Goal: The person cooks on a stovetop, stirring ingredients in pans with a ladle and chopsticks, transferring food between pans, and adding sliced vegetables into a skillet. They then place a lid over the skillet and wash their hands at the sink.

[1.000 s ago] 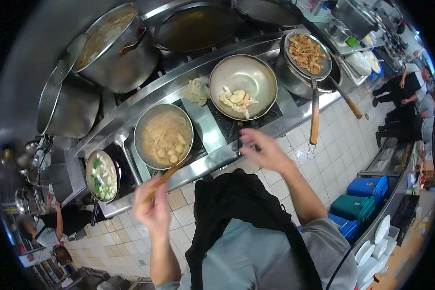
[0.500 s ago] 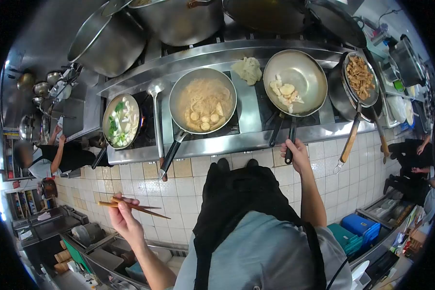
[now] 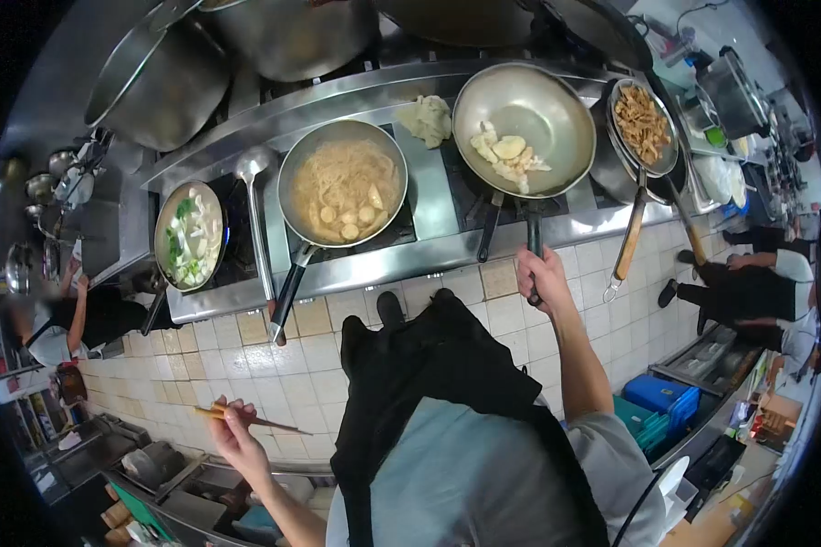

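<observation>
My right hand (image 3: 544,278) is wrapped around the black handle of a frying pan (image 3: 556,100) at the stove's right part. Pale chunks of food (image 3: 509,155) lie together at the pan's near left side. Low on the left, away from the stove, my left hand (image 3: 237,438) pinches a pair of wooden chopsticks (image 3: 278,425). Straight ahead stands a pan of noodles (image 3: 348,178) in broth with round slices, its handle pointing towards me. Farther left is a smaller pan (image 3: 190,239) with white pieces and green leaves.
A long ladle (image 3: 257,219) lies between the two left pans. A crumpled cloth (image 3: 426,120) sits on the stovetop. At right, a strainer (image 3: 643,128) of brown strips rests over a pan. Large pots (image 3: 169,91) line the back. People stand at far left (image 3: 59,333) and far right (image 3: 757,283).
The view has shifted, moving the stove leftward and up. The pan in my right hand looks larger and closer, with its food still inside. The chopsticks now overlap more in view.
</observation>
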The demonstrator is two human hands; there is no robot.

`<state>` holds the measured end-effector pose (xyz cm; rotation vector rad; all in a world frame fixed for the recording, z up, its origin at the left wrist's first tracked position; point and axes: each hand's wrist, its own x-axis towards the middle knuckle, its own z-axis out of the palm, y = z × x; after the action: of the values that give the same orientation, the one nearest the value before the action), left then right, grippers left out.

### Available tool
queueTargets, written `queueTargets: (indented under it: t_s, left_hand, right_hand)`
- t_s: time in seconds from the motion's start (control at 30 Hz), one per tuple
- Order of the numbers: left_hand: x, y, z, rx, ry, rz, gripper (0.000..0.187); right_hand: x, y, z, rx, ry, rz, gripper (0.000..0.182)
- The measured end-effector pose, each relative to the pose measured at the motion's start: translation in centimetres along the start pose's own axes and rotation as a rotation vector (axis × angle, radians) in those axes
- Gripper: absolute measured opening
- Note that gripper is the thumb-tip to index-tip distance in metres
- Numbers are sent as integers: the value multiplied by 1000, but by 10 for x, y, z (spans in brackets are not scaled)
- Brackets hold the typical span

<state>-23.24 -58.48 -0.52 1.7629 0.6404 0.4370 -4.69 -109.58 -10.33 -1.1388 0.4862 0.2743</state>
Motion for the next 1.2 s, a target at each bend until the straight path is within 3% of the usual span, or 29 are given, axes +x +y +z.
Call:
queueTargets:
  t_s: [0.23,0.33,0.63,0.7,0.8,1.03,1.2]
  left_hand:
    - [38,-10,20,-11,-140,14,31]
    - [41,-9,20,-2,-89,57,26]
    - [23,-16,0,7,-45,37,26]
    - [20,-21,-4,-18,-21,22,26]
    - [17,-21,-7,-36,1,15,27]
    - [21,-21,-7,-78,0,10,24]
    - [26,-24,-5,-77,-22,30,26]
  right_hand:
    - [-36,-14,32,-257,22,-44,12]
    - [-22,8,74,-330,-139,4,10]
    - [-1,36,101,-583,-228,-38,12]
    - [6,44,100,-783,-234,-256,15]
    - [12,47,103,-930,-229,-422,18]
    - [8,32,119,-1098,-195,-419,19]
    - [11,24,118,-1219,-200,-564,18]
